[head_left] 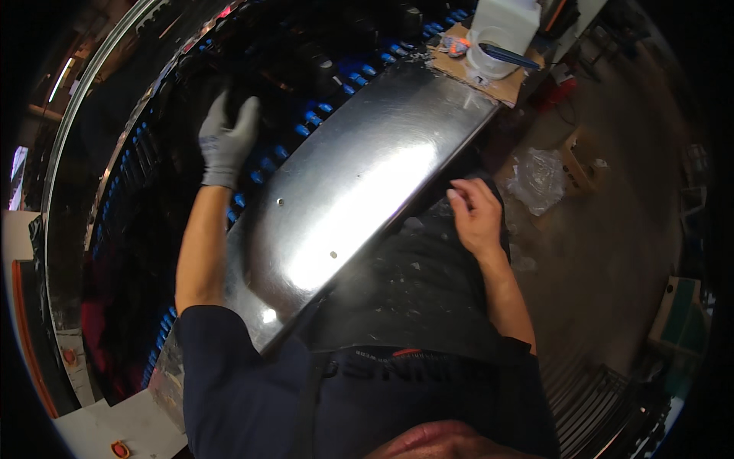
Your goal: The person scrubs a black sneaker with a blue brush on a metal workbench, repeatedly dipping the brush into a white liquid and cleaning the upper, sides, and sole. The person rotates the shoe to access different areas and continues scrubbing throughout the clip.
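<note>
My left hand (226, 142), in a grey glove, reaches over a dark, glossy surface (172, 157) on the left. Its thumb and fingers stand apart; the fingertips blur into the dark, and I see nothing held. My bare right hand (479, 218) hangs in front of my dark apron (397, 283), near the long edge of a metal panel. Its fingers are loosely bent and a little apart, with nothing in them. The shiny metal panel (359, 172) slants between my hands and has small holes. Small blue pieces (313, 118) line its far-left side in a row.
Cardboard (501, 90) at the panel's far end carries a white tub (491, 63) with a dark-handled tool (508, 55) across it, and a crumpled orange-grey lump (456, 46). Clear plastic wrap (537, 176) lies by an open carton (579, 164) on the floor.
</note>
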The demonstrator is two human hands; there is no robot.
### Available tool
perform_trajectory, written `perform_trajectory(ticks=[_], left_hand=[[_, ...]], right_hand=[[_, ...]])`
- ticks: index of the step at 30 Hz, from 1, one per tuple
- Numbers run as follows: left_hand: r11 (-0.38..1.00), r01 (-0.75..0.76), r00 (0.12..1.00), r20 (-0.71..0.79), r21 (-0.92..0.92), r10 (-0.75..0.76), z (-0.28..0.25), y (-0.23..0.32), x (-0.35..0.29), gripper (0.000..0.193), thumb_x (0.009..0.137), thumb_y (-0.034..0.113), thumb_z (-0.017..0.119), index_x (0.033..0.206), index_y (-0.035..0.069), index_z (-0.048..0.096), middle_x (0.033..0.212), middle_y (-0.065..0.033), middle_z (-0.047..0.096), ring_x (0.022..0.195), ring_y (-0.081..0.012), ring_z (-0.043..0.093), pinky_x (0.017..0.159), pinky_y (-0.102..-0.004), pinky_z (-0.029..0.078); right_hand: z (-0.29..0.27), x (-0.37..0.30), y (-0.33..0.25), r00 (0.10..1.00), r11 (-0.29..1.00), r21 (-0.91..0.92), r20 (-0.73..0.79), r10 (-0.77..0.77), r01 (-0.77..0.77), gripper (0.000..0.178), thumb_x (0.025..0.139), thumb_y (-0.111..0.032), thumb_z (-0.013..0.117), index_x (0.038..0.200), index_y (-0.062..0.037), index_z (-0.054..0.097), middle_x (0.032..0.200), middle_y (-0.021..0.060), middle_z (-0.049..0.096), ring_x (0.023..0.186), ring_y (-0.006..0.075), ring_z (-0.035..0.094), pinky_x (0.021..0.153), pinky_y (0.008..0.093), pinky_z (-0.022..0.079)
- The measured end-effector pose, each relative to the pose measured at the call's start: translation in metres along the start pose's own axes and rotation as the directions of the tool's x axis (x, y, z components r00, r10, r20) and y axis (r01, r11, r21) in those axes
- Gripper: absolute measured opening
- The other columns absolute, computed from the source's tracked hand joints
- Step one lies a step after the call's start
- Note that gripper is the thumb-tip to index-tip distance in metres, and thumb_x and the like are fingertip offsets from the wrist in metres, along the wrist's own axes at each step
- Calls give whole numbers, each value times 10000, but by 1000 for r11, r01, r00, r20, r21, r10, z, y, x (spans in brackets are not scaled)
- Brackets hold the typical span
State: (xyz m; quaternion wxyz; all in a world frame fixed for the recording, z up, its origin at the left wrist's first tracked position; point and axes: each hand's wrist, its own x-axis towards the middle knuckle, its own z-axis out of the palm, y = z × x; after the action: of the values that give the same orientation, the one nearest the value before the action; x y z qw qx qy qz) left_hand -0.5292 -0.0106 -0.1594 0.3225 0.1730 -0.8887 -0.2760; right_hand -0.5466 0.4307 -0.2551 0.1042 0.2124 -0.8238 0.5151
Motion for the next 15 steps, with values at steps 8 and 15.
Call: perform_trajectory(ticks=[8,15], left_hand=[[822,-558,814,116,-116,569,92,70,-94,606,896,306,789,1425,56,630,1500,-202,568,1394,-370,536,1173,-483,448],[906,-300,933,107,-299,345,97,67,-94,459,909,186,689,1303,-47,650,1353,-253,635,1265,-387,616,1078,-459,498]], right_hand=[[34,-5,-39,788,793,-200,397,-471,575,505,891,-224,795,1301,31,644,1404,224,613,1355,420,562,1172,540,425],[32,-6,-39,764,781,-265,525,-375,566,663,942,-337,757,1444,49,559,1536,230,537,1475,409,465,1258,567,304]])
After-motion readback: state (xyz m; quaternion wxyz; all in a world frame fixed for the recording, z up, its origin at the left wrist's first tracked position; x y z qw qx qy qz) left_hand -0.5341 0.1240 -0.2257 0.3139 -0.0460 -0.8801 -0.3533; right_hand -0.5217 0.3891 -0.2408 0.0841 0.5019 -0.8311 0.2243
